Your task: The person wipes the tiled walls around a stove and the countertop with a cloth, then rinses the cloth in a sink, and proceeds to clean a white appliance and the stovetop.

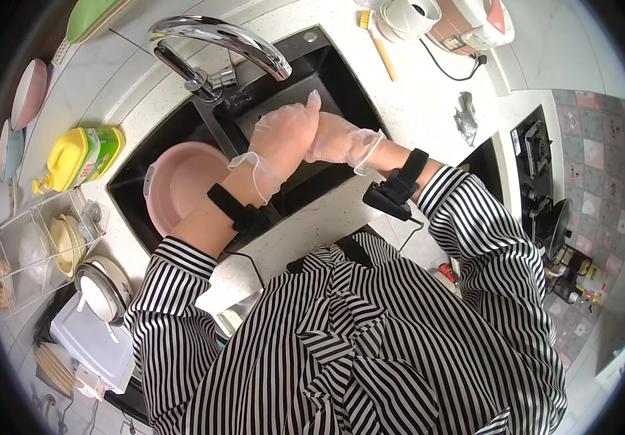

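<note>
My left hand (285,133) and my right hand (337,138), both in clear disposable gloves, touch each other above the right basin of a black double sink (339,79). The left hand overlaps the right one, and its fingers are mostly hidden; whether either hand holds anything cannot be made out. In the left basin sits a pink plastic basin (193,174) with a grey handle, partly behind my left forearm. A chrome gooseneck faucet (220,32) arches over the sink, its spout just beyond my hands. Black straps with small devices sit around both wrists.
A yellow detergent jug (81,157) and a wire dish rack (46,239) stand left of the sink. On the right counter lie a brush (383,57) and a crumpled silvery wrapper (466,119), with a rice cooker (475,24) at the back. A gas stove (536,149) is farther right.
</note>
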`<state>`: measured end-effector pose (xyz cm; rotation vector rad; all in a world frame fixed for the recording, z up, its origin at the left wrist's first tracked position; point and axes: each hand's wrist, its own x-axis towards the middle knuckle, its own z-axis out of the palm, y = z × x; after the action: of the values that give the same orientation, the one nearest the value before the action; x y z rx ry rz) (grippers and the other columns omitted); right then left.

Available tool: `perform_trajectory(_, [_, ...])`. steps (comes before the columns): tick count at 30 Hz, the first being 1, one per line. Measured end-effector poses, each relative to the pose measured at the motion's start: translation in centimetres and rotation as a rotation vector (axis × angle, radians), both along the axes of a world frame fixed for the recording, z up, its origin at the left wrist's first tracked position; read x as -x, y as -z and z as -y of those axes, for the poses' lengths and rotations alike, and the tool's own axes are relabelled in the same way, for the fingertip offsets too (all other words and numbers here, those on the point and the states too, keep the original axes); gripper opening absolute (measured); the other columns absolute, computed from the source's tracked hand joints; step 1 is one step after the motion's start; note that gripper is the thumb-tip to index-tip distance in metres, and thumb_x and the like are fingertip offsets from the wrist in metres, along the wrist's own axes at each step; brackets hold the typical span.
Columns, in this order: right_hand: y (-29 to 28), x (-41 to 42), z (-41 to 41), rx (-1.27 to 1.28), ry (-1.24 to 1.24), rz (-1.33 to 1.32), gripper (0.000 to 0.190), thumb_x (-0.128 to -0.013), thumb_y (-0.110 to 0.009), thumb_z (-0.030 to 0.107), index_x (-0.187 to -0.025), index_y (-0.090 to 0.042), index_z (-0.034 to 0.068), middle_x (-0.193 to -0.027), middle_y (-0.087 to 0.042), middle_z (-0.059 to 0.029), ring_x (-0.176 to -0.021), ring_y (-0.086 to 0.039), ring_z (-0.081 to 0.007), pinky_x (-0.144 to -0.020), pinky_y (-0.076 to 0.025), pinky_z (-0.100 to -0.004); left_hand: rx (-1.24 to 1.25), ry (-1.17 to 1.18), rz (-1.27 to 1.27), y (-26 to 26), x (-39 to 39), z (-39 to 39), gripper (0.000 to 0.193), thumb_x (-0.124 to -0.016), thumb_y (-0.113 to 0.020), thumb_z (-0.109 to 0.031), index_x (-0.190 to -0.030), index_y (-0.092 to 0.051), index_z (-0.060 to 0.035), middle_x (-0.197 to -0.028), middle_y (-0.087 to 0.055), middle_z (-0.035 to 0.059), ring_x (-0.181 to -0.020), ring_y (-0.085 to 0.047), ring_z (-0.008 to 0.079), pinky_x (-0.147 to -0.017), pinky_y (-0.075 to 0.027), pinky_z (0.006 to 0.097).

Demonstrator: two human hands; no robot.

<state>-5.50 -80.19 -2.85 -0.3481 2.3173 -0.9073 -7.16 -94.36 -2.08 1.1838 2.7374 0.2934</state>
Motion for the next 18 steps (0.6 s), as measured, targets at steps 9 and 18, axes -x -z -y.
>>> perform_trajectory(9, [0.2,-0.4,1.2,-0.561,-0.019,-0.26,0.015,-0.081,-0.058,0.014,-0.085,-0.07,0.006,-0.078,-0.069,-0.0165,-0.075,-0.069,-0.0309,-0.067,-0.056,-0.0403,0.028,-0.08,0.222,1.9,0.4,0.5,0.031,-0.081,-0.06,-0.013,-0.109,-0.056,0.0007,-0.076,-0.067,0.0174,-0.074,-0.067,0.0342,-0.065,-0.052,0.044])
perform_trajectory(18, [2.8,-1.2,1.2,-0.532,0.15,-0.197,0.015,-0.073,-0.064,0.018,-0.077,-0.071,0.006,-0.076,-0.069,-0.0177,-0.074,-0.069,-0.0318,-0.067,-0.056,-0.0403,-0.136,-0.309,0.518,2.9,-0.3,0.6,0.048,-0.086,-0.056,-0.017,-0.13,-0.044,-0.0027,-0.11,-0.061,0.0253,-0.099,-0.06,0.0412,-0.084,-0.049,0.0455])
